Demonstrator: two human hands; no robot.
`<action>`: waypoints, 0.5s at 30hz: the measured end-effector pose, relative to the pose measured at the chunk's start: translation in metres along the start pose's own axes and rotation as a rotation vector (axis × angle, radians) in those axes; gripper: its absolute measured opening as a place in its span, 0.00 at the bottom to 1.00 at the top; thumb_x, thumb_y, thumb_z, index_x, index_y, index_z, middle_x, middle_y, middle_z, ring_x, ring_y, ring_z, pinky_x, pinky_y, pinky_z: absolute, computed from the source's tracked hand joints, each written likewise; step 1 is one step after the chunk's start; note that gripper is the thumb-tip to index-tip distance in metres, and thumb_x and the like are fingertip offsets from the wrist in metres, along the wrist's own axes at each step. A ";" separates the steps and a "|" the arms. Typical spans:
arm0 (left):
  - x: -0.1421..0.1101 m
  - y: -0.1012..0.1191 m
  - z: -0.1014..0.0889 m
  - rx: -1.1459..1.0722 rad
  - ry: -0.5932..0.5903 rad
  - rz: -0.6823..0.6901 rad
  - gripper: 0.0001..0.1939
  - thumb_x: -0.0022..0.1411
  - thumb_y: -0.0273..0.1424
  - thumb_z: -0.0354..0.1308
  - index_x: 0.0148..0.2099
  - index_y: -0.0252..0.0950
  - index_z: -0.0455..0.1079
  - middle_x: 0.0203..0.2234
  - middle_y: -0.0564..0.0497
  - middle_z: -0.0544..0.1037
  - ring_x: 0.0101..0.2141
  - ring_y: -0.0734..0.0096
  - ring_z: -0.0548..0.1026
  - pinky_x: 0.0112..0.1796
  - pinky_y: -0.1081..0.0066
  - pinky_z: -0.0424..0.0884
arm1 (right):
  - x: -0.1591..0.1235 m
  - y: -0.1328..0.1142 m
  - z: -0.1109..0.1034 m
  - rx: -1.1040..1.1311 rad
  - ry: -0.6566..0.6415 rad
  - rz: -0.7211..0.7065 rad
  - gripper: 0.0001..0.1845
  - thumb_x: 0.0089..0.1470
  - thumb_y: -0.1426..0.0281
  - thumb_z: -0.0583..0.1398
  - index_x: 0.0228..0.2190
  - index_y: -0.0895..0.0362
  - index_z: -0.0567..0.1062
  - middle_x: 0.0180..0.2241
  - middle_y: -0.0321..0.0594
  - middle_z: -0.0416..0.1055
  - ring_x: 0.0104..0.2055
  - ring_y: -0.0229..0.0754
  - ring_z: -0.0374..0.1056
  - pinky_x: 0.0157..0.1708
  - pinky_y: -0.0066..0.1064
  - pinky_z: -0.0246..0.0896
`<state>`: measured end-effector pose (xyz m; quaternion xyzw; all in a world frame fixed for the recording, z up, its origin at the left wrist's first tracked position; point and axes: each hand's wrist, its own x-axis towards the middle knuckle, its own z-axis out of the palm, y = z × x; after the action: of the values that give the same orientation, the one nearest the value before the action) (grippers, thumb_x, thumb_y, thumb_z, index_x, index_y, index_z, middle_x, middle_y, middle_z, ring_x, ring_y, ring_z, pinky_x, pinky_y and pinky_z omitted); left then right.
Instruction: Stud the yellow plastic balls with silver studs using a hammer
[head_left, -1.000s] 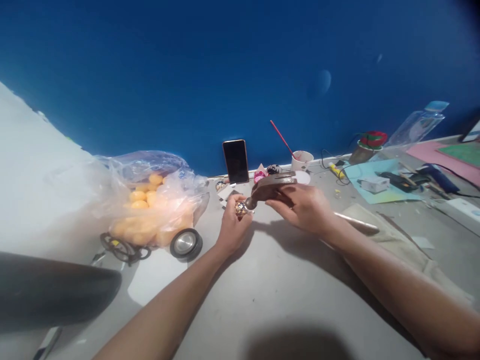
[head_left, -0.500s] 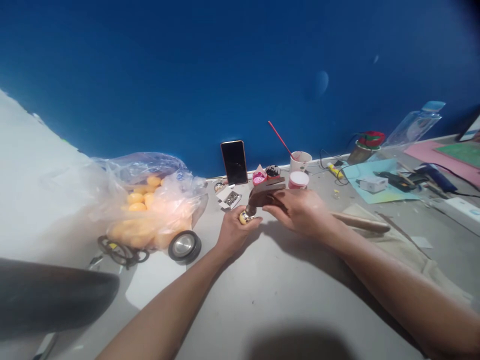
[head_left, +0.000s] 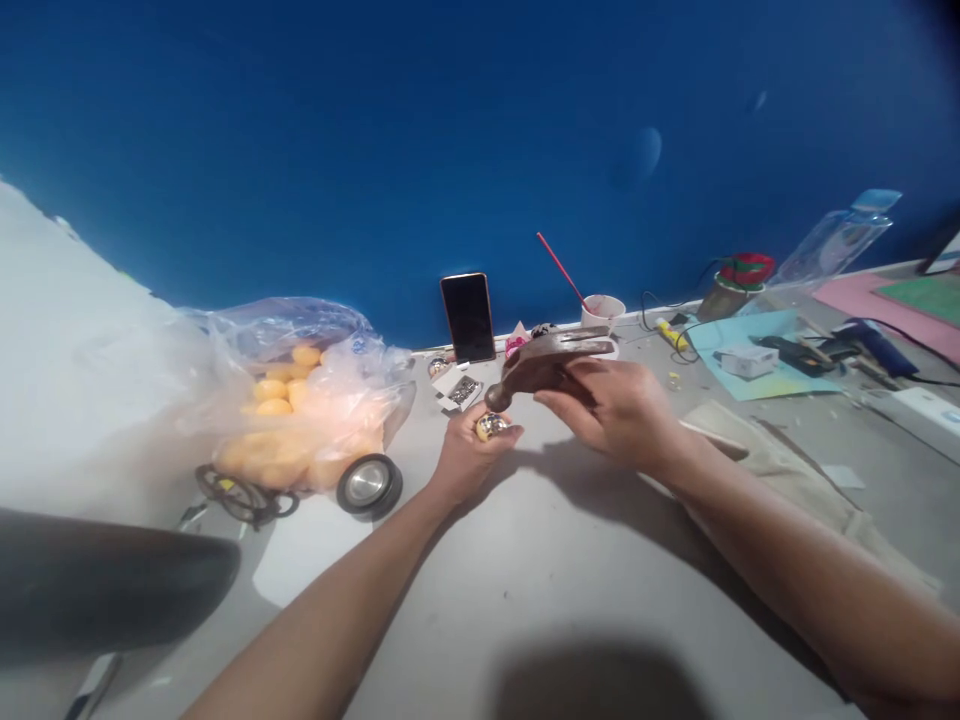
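Note:
My left hand (head_left: 463, 460) is closed around a small yellow ball (head_left: 491, 428) partly covered in shiny metal studs. My right hand (head_left: 619, 412) grips a claw hammer (head_left: 541, 368) close behind its head, the claw pointing right. The hammer's striking face sits just above the ball's top edge; whether they touch, I cannot tell. The wooden handle runs back beneath my right wrist, mostly hidden. Beyond my left hand lies a small open white box (head_left: 463, 390) of shiny metal bits.
At left, a clear plastic bag (head_left: 315, 420) holds several yellow balls, with a black-rimmed round metal object (head_left: 369, 485) beside it. A phone (head_left: 468, 316) leans on the blue wall. Behind the hammer stands a white cup (head_left: 604, 311) with a red stick. Cloth (head_left: 780, 475) lies at right.
The hammer head has lifted slightly off the ball and tilted, uncovering more studs. My right hand has shifted a little to the right; my left hand stays around the ball.

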<state>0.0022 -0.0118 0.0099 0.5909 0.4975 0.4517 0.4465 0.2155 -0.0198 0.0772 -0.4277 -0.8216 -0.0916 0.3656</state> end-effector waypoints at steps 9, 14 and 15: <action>-0.002 0.005 0.000 -0.115 -0.047 -0.115 0.19 0.47 0.37 0.72 0.37 0.36 0.70 0.20 0.60 0.67 0.20 0.78 0.62 0.25 0.74 0.59 | -0.001 0.000 0.002 0.005 0.003 -0.012 0.18 0.69 0.58 0.57 0.35 0.58 0.78 0.29 0.45 0.80 0.29 0.44 0.72 0.29 0.34 0.55; 0.001 -0.001 -0.002 -0.176 -0.069 -0.150 0.19 0.49 0.37 0.72 0.38 0.36 0.70 0.20 0.60 0.67 0.19 0.81 0.60 0.22 0.75 0.56 | -0.001 -0.002 0.000 -0.001 -0.098 -0.049 0.18 0.69 0.59 0.57 0.33 0.57 0.78 0.27 0.43 0.79 0.26 0.43 0.70 0.28 0.33 0.53; 0.001 -0.002 -0.002 -0.169 -0.066 -0.143 0.18 0.49 0.37 0.72 0.38 0.36 0.70 0.20 0.59 0.67 0.19 0.80 0.61 0.22 0.75 0.57 | 0.000 -0.001 -0.001 -0.004 -0.098 -0.045 0.18 0.69 0.59 0.58 0.33 0.57 0.78 0.27 0.43 0.79 0.26 0.43 0.69 0.28 0.33 0.53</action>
<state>-0.0001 -0.0101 0.0088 0.5288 0.4834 0.4393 0.5419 0.2153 -0.0214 0.0783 -0.4140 -0.8477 -0.0802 0.3219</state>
